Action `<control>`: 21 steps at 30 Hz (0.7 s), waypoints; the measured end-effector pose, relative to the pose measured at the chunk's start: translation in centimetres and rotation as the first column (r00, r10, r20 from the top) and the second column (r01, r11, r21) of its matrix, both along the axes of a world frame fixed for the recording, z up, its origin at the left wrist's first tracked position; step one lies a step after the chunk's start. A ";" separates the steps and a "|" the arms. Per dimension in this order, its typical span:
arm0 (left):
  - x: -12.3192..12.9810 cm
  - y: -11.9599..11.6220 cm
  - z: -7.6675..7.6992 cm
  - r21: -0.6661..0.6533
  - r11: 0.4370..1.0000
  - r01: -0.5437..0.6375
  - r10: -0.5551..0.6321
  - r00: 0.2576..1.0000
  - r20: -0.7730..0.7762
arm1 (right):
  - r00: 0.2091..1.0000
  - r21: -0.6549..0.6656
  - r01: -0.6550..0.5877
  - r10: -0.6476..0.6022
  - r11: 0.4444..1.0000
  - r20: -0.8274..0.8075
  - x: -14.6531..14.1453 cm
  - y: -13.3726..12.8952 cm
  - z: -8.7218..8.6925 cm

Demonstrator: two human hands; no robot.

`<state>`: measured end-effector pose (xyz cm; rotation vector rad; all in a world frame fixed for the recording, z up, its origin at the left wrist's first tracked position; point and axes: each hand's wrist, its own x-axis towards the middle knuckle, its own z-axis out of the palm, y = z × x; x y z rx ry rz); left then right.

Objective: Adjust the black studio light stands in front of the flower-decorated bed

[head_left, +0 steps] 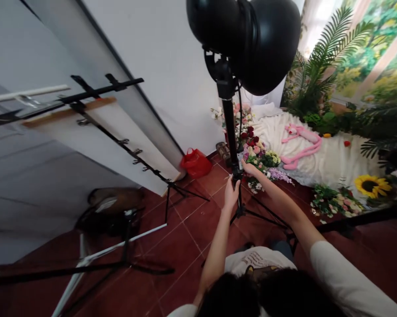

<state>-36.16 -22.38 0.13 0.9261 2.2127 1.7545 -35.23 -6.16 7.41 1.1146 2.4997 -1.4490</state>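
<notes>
A black light stand (pixel 230 132) rises in front of me, with a large black lamp head (pixel 267 44) on top and spread tripod legs on the floor. My left hand (pixel 231 193) is closed round the lower part of the pole at a black collar. Slightly higher and to the right, my right hand (pixel 248 167) touches a small light-coloured box (pixel 240 159) on the pole, its fingers partly hidden behind it. A cable hangs beside the pole under the lamp.
Left of me stand a white panel (pixel 132 132) clipped to a black frame and a white-legged stand (pixel 74 281). A red bag (pixel 196 163) lies by the wall. At right are flowers (pixel 256 149), a pink plush toy (pixel 304 136) on white cloth, and a sunflower (pixel 372 186).
</notes>
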 end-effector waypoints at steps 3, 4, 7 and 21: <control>-0.3 0.0 0.5 -0.102 0.994 -0.048 0.044 0.998 -0.036 | 0.988 0.131 -0.128 0.114 0.983 0.107 -1.9 0.9 0.8; -0.4 -0.1 0.6 -0.126 0.991 -0.053 0.047 0.998 -0.047 | 0.985 0.135 -0.149 0.135 0.980 0.110 -2.1 1.1 0.8; -0.5 -0.3 0.7 -0.165 0.985 -0.058 0.046 0.996 -0.078 | 0.982 0.165 -0.186 0.178 0.969 0.066 -1.7 1.1 0.2; -0.7 -0.3 0.2 -0.199 0.975 -0.096 0.076 0.991 -0.107 | 0.924 0.379 -0.014 0.157 0.925 -0.349 0.9 0.0 -3.4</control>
